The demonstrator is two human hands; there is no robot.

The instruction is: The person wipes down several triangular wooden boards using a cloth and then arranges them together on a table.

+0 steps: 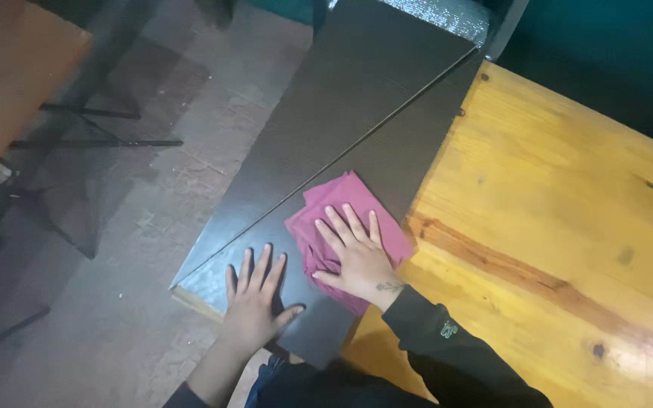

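A dim room with a worn floor (115,332); dark boards (341,128) lie beside a yellow wooden table (553,227). Your right hand (357,253) presses flat, fingers spread, on the magenta cloth (341,198) on the board; your left hand (255,298) rests open beside it. The cloth looks soft, light; you'd bunch it anywhere

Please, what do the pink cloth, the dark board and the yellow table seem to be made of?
Cloth: soft woven fabric, matte; it folds and creases. Board: probably laminated wood panel, dark with fine grain and pale raw edge. Table: pine-like wood, glossy varnish; knots and grain show.
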